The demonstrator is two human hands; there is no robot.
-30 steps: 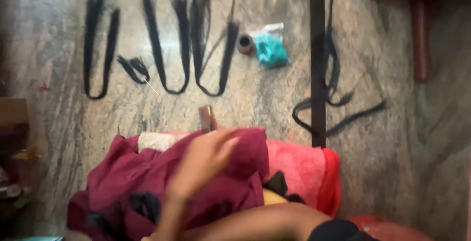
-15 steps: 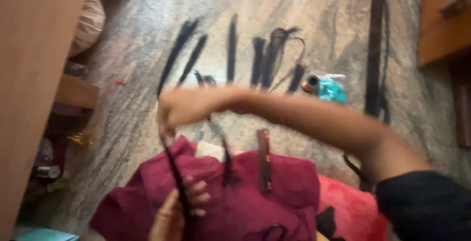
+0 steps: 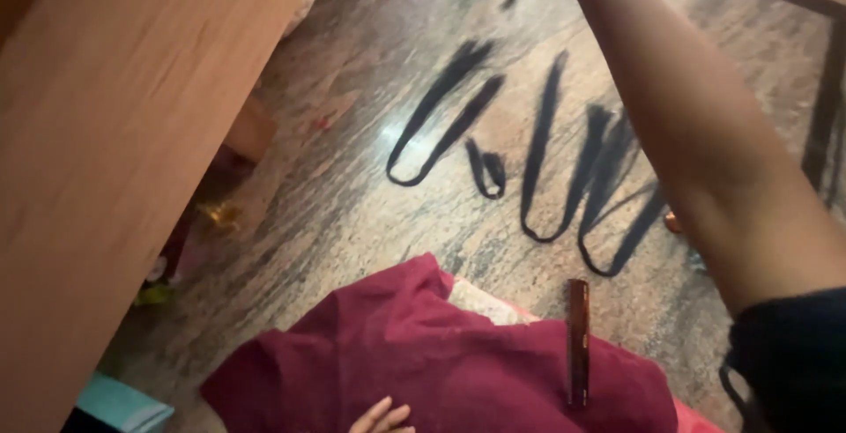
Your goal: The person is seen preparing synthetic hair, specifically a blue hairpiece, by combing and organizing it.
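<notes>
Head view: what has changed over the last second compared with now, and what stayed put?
The right arm has stretched up and away across the floor; its hand is now past the top edge, so its grip cannot be told. The left hand has sunk to the bottom edge, fingertips on the maroon cloth. The black strand loops on the stone floor and the brown comb on the cloth lie as before.
</notes>
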